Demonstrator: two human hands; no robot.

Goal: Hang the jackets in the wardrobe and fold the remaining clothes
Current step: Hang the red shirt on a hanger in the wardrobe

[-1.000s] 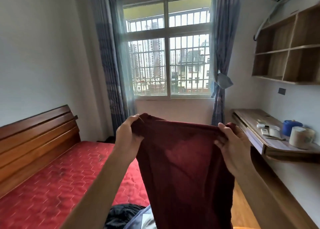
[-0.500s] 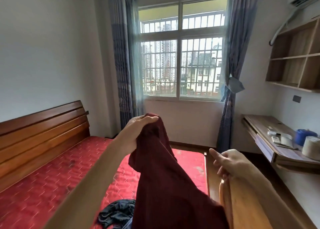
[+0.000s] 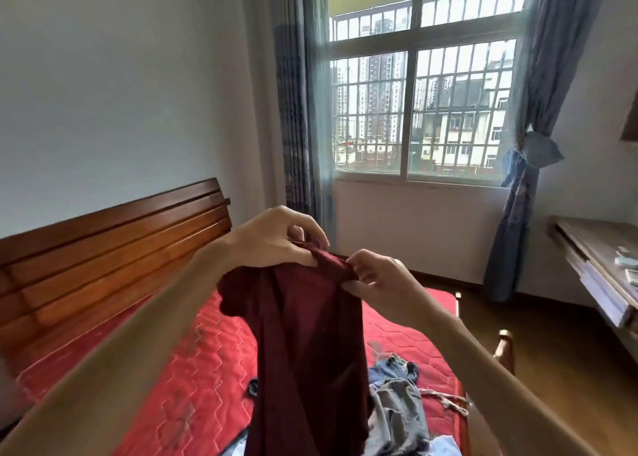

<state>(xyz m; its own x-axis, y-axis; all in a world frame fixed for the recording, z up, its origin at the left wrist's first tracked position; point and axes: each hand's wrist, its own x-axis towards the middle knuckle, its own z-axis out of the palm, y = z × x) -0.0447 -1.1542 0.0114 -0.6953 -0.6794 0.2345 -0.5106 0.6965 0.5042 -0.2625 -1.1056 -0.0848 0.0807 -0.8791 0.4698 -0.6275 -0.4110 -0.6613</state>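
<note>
I have the dark red garment (image 3: 307, 345) held up in front of me, above the bed (image 3: 193, 379). My left hand (image 3: 272, 239) pinches its top edge between thumb and fingers, and my right hand (image 3: 376, 279) grasps the same edge just beside it, so the two hands nearly touch. The cloth is a soft, matte knit that hangs in one long, narrow drape with vertical folds, its lower end out of view at the bottom.

Half a second ago only my left hand held it and my right hand hung free and apart; now both grip the top. A second ago the cloth was stretched wide between the hands; now it is bunched narrow.

The bed has a red quilted cover stitched in a zigzag pattern and a slatted, glossy wooden headboard (image 3: 114, 248). Near its right edge lies a crumpled heap of grey and blue clothes (image 3: 397, 407), partly behind the garment.
</note>
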